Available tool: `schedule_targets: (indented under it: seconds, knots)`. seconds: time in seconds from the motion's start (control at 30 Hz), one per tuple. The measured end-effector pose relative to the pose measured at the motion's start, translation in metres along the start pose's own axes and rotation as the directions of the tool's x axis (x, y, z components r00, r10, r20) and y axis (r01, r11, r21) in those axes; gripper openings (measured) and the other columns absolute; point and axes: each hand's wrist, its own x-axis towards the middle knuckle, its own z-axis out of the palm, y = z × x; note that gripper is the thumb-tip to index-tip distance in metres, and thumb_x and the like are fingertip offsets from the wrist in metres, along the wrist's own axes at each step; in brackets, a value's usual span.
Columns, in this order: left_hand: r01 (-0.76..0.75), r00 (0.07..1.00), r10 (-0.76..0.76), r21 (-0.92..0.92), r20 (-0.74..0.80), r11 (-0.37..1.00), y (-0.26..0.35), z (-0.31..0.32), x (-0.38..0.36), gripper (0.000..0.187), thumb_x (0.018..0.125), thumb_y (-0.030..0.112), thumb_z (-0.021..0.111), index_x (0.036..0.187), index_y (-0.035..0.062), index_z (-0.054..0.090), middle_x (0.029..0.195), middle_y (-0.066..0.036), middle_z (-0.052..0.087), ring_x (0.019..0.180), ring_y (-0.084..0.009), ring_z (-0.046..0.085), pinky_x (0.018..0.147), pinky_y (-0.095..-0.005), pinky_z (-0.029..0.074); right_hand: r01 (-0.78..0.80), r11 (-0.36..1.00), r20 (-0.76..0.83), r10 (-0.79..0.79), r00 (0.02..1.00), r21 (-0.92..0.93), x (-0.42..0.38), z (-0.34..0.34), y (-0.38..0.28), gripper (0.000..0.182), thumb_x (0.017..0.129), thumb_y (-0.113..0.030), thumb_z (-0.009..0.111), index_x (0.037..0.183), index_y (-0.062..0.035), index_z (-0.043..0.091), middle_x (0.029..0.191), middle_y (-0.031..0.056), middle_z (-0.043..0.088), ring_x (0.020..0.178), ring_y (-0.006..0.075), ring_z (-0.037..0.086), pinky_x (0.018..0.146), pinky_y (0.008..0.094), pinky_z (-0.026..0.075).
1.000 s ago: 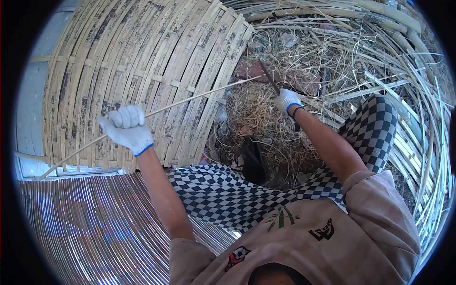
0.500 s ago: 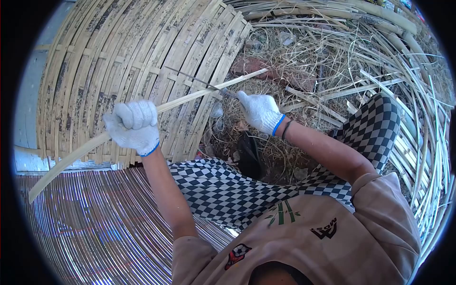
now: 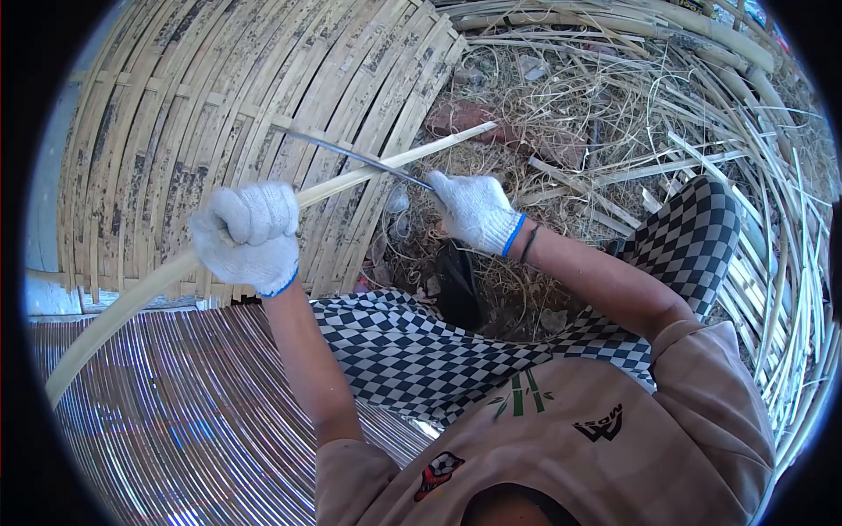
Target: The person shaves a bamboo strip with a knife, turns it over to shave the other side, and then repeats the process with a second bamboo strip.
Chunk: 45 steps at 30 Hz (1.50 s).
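Note:
In a white knit glove, my left hand [image 3: 248,237] is closed round a long pale bamboo strip [image 3: 377,168]. One end of the strip bends down to the lower left; the other points to the upper right. My right hand [image 3: 478,209], gloved too, grips a knife [image 3: 338,151] whose handle is mostly hidden by the fingers. The thin blade reaches to the upper left and crosses the strip, touching it or very close to it, between my two hands.
A woven bamboo panel [image 3: 219,114] lies at the upper left. Slatted matting [image 3: 175,412] spreads at the lower left. Shavings [image 3: 544,96] and a reddish brick-like block [image 3: 561,145] cover the ground ahead. Several split bamboo strips [image 3: 781,289] lie along the right.
The knife blade has shifted left and its broad side shows more. My left hand and the bamboo strip have moved only slightly.

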Motion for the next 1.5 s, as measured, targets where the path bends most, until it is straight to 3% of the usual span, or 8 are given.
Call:
schedule_targets:
  seconds: [0.3,0.4,0.6,0.8,0.9,1.1,1.3,1.5]
  knots:
    - [0.009,1.000,-0.009,-0.033,-0.001,0.999,-0.001,-0.006,-0.001,0.050,0.106,0.046,0.038,0.064,0.0173,0.039,0.049,0.003,0.033,0.042,-0.0142,0.029,0.048,-0.0341,0.035,-0.272,0.962,0.147,0.274,0.950,-0.034,0.000,0.027,0.030,0.025,0.101,-0.031,0.056,0.096,-0.0061,0.057,0.070,0.0188,0.067,0.069,0.0403,0.068,0.061,0.0537,0.052]
    - [-0.016,0.997,0.015,-0.003,-0.078,1.000,-0.002,-0.013,-0.004,0.055,0.107,0.051,0.033,0.063,0.0175,0.036,0.047,0.003,0.032,0.039,-0.0139,0.028,0.042,-0.0337,0.031,-0.242,0.969,0.094,0.246,0.965,-0.048,0.002,0.029,0.027,0.026,0.101,-0.031,0.056,0.096,-0.0061,0.058,0.071,0.0193,0.067,0.069,0.0406,0.068,0.061,0.0540,0.053]
    - [0.012,1.000,-0.013,-0.072,-0.008,0.997,-0.003,-0.002,0.001,0.052,0.106,0.044,0.037,0.061,0.0176,0.038,0.049,0.001,0.035,0.043,-0.0152,0.032,0.047,-0.0348,0.035,-0.134,0.991,0.148,0.134,0.980,-0.006,0.012,-0.008,-0.010,0.026,0.101,-0.032,0.056,0.096,-0.0062,0.058,0.072,0.0189,0.068,0.074,0.0402,0.070,0.064,0.0525,0.055]
    - [-0.017,0.995,0.013,-0.038,-0.094,0.999,-0.005,-0.002,0.001,0.053,0.106,0.041,0.031,0.059,0.0178,0.037,0.047,0.001,0.032,0.041,-0.0150,0.028,0.044,-0.0330,0.033,-0.445,0.887,0.247,0.462,0.852,-0.125,0.009,0.024,0.066,0.036,0.103,-0.034,0.049,0.102,-0.0046,0.070,0.088,0.0198,0.074,0.088,0.0397,0.072,0.078,0.0509,0.057]
    - [-0.030,0.991,0.022,-0.063,-0.135,0.998,-0.003,-0.012,0.004,0.054,0.107,0.039,0.030,0.058,0.0179,0.036,0.046,0.001,0.032,0.039,-0.0146,0.026,0.042,-0.0332,0.031,-0.451,0.884,0.232,0.467,0.853,-0.122,0.017,0.023,0.054,0.035,0.102,-0.033,0.049,0.103,-0.0043,0.069,0.087,0.0199,0.073,0.088,0.0396,0.072,0.077,0.0501,0.057]
    - [-0.052,0.991,0.042,-0.078,-0.127,0.996,-0.002,-0.010,0.010,0.056,0.107,0.039,0.028,0.055,0.0173,0.035,0.046,0.000,0.033,0.039,-0.0150,0.024,0.039,-0.0330,0.028,-0.180,0.980,0.254,0.195,0.947,-0.080,0.028,-0.004,0.004,0.030,0.099,-0.027,0.053,0.110,-0.0051,0.069,0.090,0.0207,0.074,0.089,0.0381,0.073,0.076,0.0503,0.058]
    - [-0.063,0.984,0.057,-0.032,-0.169,0.997,0.000,-0.016,0.013,0.056,0.107,0.036,0.028,0.054,0.0179,0.034,0.044,0.000,0.032,0.039,-0.0143,0.022,0.039,-0.0317,0.026,-0.495,0.843,0.299,0.538,0.788,-0.211,0.025,0.038,0.099,0.029,0.096,-0.024,0.054,0.103,-0.0049,0.075,0.096,0.0218,0.075,0.094,0.0385,0.073,0.079,0.0502,0.058]
    - [-0.059,0.962,0.053,-0.015,-0.268,0.998,0.003,-0.012,0.019,0.058,0.106,0.037,0.029,0.052,0.0184,0.032,0.044,0.001,0.029,0.038,-0.0131,0.020,0.038,-0.0308,0.023,-0.278,0.956,0.237,0.292,0.927,-0.092,0.041,0.003,0.016,0.034,0.101,-0.034,0.052,0.105,-0.0050,0.069,0.085,0.0223,0.072,0.085,0.0396,0.071,0.074,0.0521,0.056]
